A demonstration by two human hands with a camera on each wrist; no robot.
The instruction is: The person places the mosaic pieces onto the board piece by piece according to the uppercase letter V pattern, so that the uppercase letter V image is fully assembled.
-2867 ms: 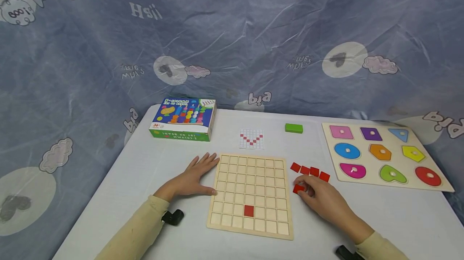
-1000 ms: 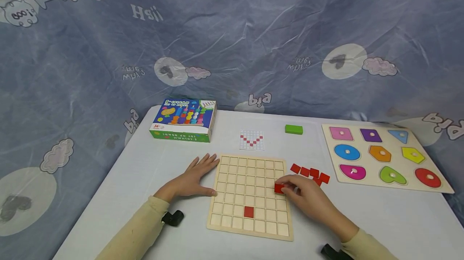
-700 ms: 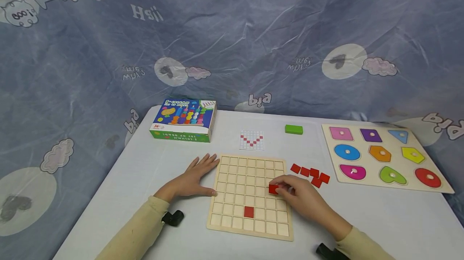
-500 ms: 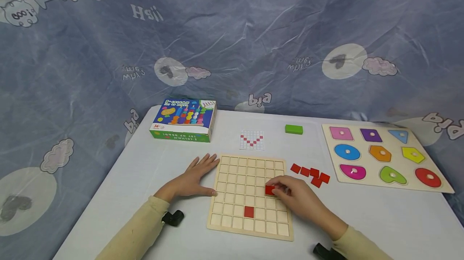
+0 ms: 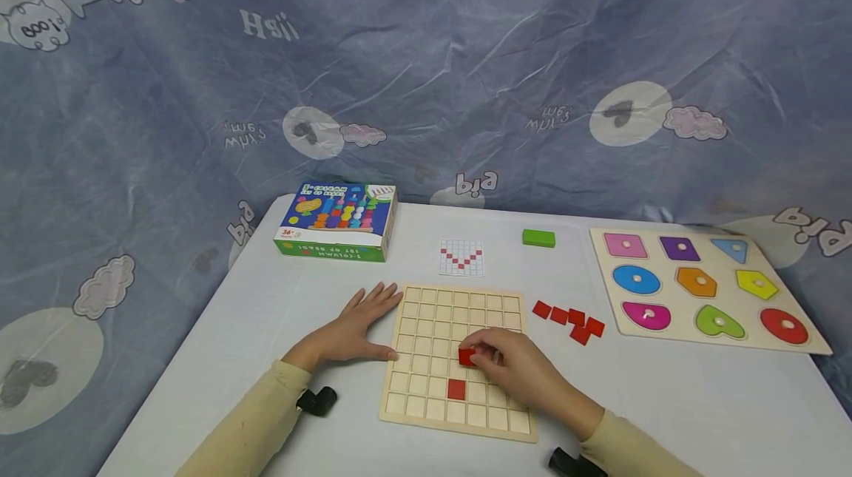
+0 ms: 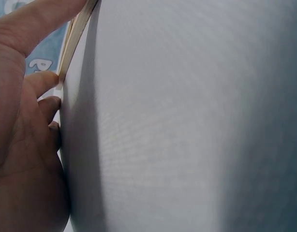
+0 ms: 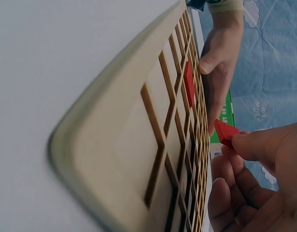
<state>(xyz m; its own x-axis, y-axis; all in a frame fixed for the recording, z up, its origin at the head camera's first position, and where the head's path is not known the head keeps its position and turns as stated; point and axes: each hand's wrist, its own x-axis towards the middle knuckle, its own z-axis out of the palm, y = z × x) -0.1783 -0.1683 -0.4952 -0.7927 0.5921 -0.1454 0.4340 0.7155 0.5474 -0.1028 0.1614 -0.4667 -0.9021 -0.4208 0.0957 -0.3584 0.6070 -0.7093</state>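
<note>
Right hand (image 5: 509, 362) pinches a red tile (image 5: 467, 356) between thumb and fingers; from the right wrist view I read it as clear of the grid board (image 5: 442, 328). Left hand (image 5: 353, 330) lies with fingers spread, thumb and fingertips touching the board's left edge. I count one seated tile (image 5: 456, 389): middle column, second row from the near edge. Five loose tiles (image 5: 580, 334) lie on the bench (image 5: 333, 455), right of the board. Behind it: pattern card (image 5: 461, 257) with a red V, green block (image 5: 538, 238). Boxed bead set (image 5: 336, 222) back left, shape puzzle (image 5: 668, 292) far right.
</note>
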